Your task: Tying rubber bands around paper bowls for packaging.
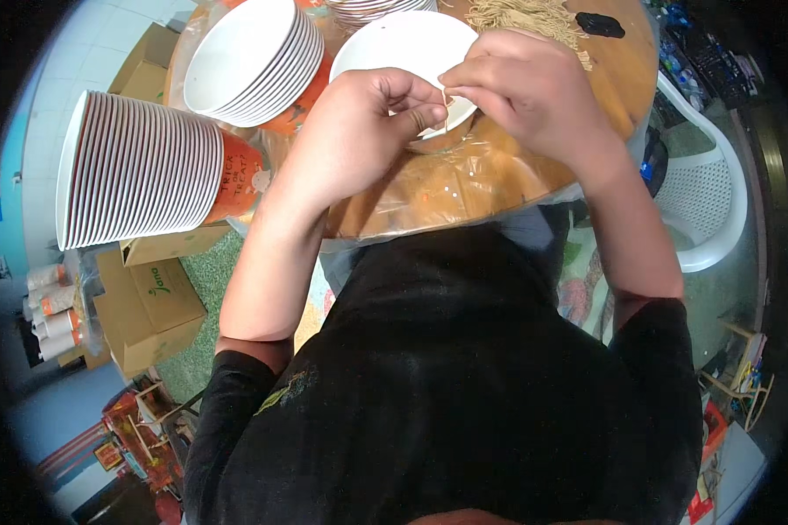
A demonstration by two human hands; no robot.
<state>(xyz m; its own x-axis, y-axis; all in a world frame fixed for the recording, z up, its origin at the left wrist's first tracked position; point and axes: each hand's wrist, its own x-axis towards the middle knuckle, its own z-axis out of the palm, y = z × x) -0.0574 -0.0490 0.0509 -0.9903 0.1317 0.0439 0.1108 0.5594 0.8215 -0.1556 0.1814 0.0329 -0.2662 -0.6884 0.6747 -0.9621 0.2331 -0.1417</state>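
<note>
My left hand (pixel 356 131) and my right hand (pixel 534 92) meet over the near rim of a white-lined bucket (pixel 394 45) on the round table. Both are closed in a pinch on a thin tan cord (pixel 447 99), which shows as a short piece between the fingertips. Whether it passes through the bucket's rim is too small to tell. Beyond my right hand lies a pile of similar tan cords (pixel 521 16), with a small black object (pixel 600 24) beside it.
Nested white-lined buckets with orange outsides make a long stack (pixel 140 171) at the left; a shorter stack (pixel 276 66) leans behind it. The wooden table (pixel 464 188) has a clear plastic cover. Cardboard boxes (pixel 153 302) stand on the floor at left, a white plastic chair (pixel 705 192) at right.
</note>
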